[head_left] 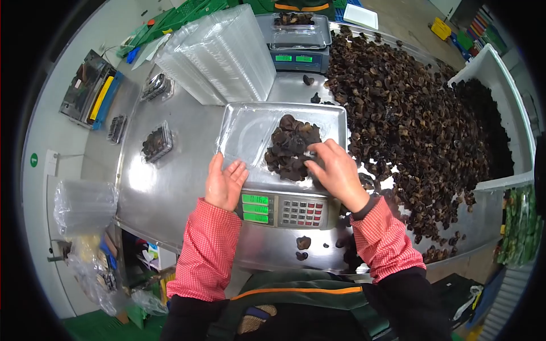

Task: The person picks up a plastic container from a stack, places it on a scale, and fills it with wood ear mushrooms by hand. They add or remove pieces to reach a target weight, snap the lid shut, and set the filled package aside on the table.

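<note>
A heap of dark wood ear mushrooms [291, 145] lies on the metal pan [242, 133] of a digital scale [273, 209]. Clear plastic shows around the heap, like an open clamshell box, though its edges are hard to make out. My right hand [340, 175] is at the heap's right side, thumb and fingers curled around its edge pieces. Beside the pan's front left corner, my left hand [223, 183] is held palm up with fingers spread and nothing in it. Green digits are lit on the scale's display [255, 208].
Stacked clear plastic boxes [219, 57] stand behind the pan. A second scale [298, 59] holds a part-filled box. Loose wood ears [404, 119] cover the table's right, beside a white foam bin [503, 68]. Filled boxes [157, 143] sit left. A few pieces [303, 243] lie near the front edge.
</note>
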{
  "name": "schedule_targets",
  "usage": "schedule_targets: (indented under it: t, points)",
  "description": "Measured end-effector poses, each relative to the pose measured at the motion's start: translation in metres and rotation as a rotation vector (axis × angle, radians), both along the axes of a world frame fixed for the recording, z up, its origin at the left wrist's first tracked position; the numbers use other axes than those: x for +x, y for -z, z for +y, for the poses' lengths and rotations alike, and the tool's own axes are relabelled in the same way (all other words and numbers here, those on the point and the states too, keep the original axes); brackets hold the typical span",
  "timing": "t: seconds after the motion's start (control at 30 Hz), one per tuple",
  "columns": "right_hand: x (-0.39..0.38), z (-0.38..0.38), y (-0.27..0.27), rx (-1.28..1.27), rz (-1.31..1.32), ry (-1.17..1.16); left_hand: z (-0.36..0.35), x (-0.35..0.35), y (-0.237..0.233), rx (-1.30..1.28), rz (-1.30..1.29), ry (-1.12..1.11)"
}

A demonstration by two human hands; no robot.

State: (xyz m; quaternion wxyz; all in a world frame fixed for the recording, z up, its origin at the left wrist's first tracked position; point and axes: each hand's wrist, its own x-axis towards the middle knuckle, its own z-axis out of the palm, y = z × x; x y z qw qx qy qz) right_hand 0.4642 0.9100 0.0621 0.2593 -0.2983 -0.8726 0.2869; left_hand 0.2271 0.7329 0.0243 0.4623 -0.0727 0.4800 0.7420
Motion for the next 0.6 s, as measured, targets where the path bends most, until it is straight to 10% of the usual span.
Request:
schedule_targets:
  t: [0.27,0.47,0.6]
  points:
    - [0.053,0.026,0.023,0.090,-0.334,0.071,0.009,-0.001,-0.003,-0.026,0.006,-0.142]
    - [0.018,0.023,-0.013,-0.165,0.072,0.090,0.017,0.012,-0.034,-0.061,0.292,-0.121]
    - [-0.011,0.030,0.005,-0.070,0.021,0.094,0.025,0.045,-0.024,0.064,1.160,-0.003]
